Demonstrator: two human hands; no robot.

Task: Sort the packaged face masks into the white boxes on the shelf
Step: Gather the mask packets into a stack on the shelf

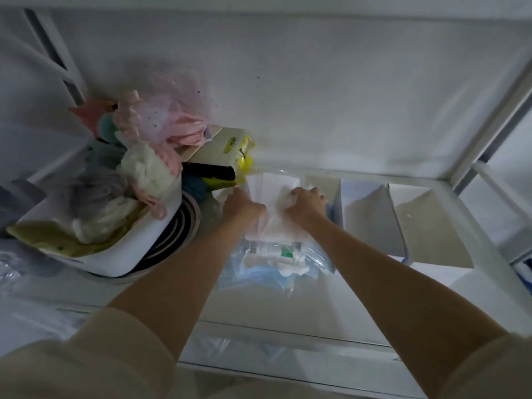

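The mask pack [276,197] I am working is a clear plastic sleeve with white masks inside, held over the leftmost box [253,180] at the back of the shelf [359,306], its far end already down toward the opening. My left hand [240,205] has its fingers curled on the pack's left edge; my right hand [306,204] bunches the film on the right side, knuckles up. Both are gripping the same pack.

I judge it light and limp: it creases under my right fingers, so it will fold rather than slide in flat. The film looks slick, so a pinch on the edges or the sealed end seems safer than pressing on the flat face.

Just under my wrists lies a heap of packs [276,260], blue masks and white ones in clear bags, not yet sorted. To the right stand two more boxes [371,214], open-topped; the far one [426,220] appears to have nothing in it.

To the left, a white bin [121,254] overflows with pink and cream cloth, with a yellow-and-white packet [227,148] behind it, near the box I am filling.
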